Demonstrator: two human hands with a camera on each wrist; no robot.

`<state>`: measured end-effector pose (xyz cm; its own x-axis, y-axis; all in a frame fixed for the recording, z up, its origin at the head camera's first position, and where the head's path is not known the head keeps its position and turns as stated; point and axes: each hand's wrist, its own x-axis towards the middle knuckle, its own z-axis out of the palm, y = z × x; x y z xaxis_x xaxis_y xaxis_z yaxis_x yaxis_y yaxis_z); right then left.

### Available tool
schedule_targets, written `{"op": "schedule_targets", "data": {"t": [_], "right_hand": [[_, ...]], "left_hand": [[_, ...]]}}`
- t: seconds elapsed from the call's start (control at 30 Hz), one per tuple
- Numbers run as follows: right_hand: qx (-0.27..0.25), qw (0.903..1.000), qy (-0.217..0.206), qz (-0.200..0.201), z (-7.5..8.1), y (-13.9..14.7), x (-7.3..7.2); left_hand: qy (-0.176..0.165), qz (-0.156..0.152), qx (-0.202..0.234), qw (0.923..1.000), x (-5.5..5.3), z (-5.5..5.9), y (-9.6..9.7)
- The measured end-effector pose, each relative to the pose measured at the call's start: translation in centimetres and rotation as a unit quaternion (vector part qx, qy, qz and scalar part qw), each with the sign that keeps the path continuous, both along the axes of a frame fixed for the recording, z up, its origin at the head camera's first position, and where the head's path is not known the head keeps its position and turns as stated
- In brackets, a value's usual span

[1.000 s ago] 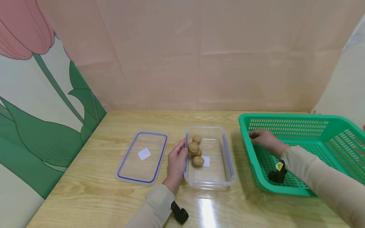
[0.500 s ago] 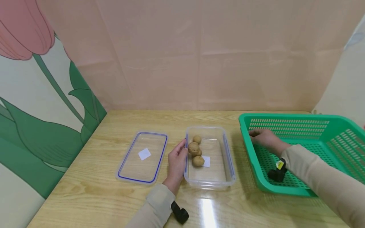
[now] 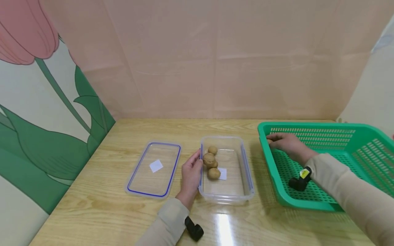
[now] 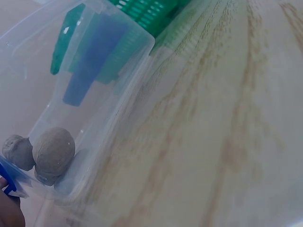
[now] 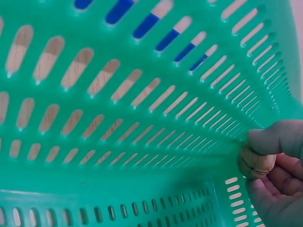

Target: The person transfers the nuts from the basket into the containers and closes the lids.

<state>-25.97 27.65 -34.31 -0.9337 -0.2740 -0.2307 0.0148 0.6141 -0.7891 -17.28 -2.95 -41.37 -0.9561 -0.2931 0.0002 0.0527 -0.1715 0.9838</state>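
Observation:
My right hand (image 3: 287, 145) is inside the green basket (image 3: 278, 194), near its left rim. In the right wrist view the thumb and fingers pinch a walnut (image 5: 255, 162). My left hand (image 3: 191, 174) holds the left side of the clear plastic container (image 3: 237, 196); in the left wrist view only a bit of that hand (image 4: 10, 208) shows, by the blue seal. Several walnuts (image 3: 209, 160) lie together along the container's left side, next to a white label (image 3: 223, 174).
The container's lid (image 3: 143, 186), with a blue seal and a white label, lies flat on the wooden table (image 3: 92, 201) left of my left hand. A pink sheet (image 3: 172, 68) stands behind the table. A flower-printed panel (image 3: 46, 143) borders the left.
My right hand has risen a little inside the basket, and a walnut now shows at its fingertips. The left hand and container have stayed in place.

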Motion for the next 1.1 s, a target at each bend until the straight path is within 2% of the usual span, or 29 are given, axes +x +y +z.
{"op": "schedule_targets", "data": {"t": [0.23, 0.73, 1.0, 1.1], "right_hand": [[-0.013, 0.9995, 0.018, -0.022, 0.5, 0.2, -0.2], [-0.085, 0.9950, 0.004, -0.052, 2.0, 0.9, -0.3], [-0.181, 0.9814, -0.012, -0.063, 2.3, 1.1, -0.2], [-0.229, 0.9708, -0.022, -0.068, 2.5, 1.0, -0.1]], "left_hand": [[0.000, -0.002, 0.001, 1.0000, 0.0, 0.0, 0.0], [0.005, -0.001, -0.008, 1.0000, 0.0, -0.1, 0.0], [0.016, 0.003, 0.001, 0.9999, 0.1, 0.1, 0.0], [0.018, 0.004, 0.002, 0.9998, 0.2, 0.1, 0.0]]}}
